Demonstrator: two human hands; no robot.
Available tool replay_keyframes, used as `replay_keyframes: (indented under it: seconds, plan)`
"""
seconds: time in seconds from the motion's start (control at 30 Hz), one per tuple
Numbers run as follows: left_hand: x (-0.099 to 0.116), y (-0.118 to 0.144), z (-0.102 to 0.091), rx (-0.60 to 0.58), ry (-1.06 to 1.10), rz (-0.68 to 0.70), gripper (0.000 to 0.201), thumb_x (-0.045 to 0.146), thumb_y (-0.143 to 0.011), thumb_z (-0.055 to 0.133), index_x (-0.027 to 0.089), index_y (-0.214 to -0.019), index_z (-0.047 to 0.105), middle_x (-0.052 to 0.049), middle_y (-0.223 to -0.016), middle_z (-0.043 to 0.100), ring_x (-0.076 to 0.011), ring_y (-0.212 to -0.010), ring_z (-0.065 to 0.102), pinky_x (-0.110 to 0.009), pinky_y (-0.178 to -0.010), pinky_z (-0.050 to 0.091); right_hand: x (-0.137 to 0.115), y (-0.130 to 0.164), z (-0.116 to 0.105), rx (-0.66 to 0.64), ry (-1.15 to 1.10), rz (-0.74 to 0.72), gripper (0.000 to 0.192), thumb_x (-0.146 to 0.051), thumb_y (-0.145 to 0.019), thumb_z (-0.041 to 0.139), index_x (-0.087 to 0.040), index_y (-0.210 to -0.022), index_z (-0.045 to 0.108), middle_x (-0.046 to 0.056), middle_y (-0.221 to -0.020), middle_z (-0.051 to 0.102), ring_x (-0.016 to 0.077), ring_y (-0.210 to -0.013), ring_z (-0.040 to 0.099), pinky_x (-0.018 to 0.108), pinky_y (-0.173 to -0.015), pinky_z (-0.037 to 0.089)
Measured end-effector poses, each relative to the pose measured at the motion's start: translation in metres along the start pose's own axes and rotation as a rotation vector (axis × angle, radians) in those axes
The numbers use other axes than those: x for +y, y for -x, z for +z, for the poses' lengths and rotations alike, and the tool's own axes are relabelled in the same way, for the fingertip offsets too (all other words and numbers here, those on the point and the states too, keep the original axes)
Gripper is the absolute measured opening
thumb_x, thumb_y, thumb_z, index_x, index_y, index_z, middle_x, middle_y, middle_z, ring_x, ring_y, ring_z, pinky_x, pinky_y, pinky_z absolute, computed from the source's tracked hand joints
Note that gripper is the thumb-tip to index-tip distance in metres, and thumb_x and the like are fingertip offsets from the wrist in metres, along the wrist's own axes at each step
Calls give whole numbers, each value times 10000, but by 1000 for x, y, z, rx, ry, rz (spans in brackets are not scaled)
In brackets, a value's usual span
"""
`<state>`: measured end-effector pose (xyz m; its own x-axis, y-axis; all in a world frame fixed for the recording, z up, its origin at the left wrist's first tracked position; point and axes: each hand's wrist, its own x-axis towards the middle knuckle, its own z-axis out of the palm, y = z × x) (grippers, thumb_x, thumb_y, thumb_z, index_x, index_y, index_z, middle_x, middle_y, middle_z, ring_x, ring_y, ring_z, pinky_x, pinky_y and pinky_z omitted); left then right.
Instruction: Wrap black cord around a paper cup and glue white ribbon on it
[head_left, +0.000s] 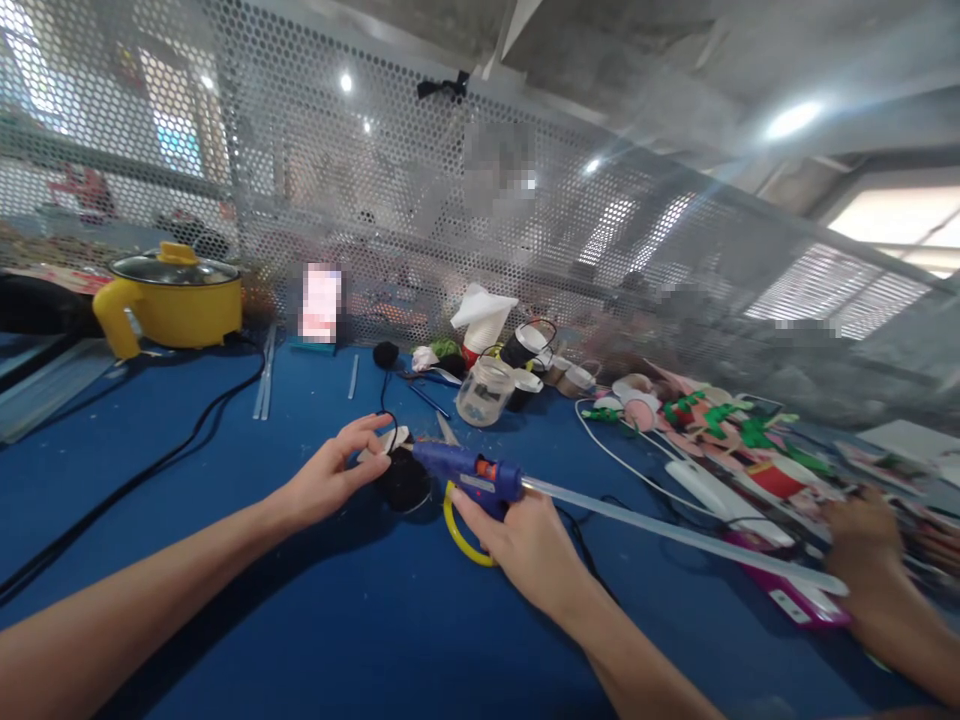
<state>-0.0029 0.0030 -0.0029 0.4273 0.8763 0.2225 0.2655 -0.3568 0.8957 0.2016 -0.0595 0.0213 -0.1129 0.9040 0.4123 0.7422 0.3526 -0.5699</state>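
Blue glue gun [469, 478] sits clenched in the right hand [525, 540], nozzle meeting the black pompom [403, 482] pinched by left fingers [367, 440].

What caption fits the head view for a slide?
Right hand aims a blue glue gun at a black pompom held by the left hand.
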Motion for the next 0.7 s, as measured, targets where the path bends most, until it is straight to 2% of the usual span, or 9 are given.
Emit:
replay_keyframes:
  seconds: [0.13,0.27,0.43,0.57,0.7]
  plan:
    - [0,1,0,1,3,8,312,490,-752,482,185,-685,484,-131,-1341,395,-283,-1260,308,-476,-1028,186,-1,1,0,-49,9,7,257,-355,-767,496,-149,-811,644,101,-789,681,250,-771,626,345,-720,480]
    - [0,1,0,-13,27,7,307,492,-750,490,190,-694,486,-121,-1317,429,-274,-1261,309,-476,-1023,195,-1,1,-1,-27,18,9,237,-337,-769,500,-159,-822,649,90,-754,676,253,-751,627,353,-727,479]
    - [-2,0,-1,-27,63,19,294,473,-762,499,185,-706,495,-116,-1297,455,-261,-1249,331,-465,-1014,222,1,1,1,-28,28,-14,248,-339,-767,502,-161,-861,646,103,-835,671,268,-840,611,370,-770,466]
    - [-1,0,-1,-35,79,19,313,489,-753,505,181,-703,504,-119,-1299,455,-272,-1253,326,-460,-1016,219,1,1,1,-19,42,17,252,-345,-768,500,-151,-826,651,97,-761,674,261,-758,625,364,-719,478]
    - [-1,0,-1,-39,90,21,310,480,-757,505,174,-711,508,-130,-1308,442,-261,-1246,343,-449,-1023,214,1,2,1,-26,39,-34,260,-342,-776,496,-156,-871,649,96,-820,673,268,-828,612,364,-755,464]
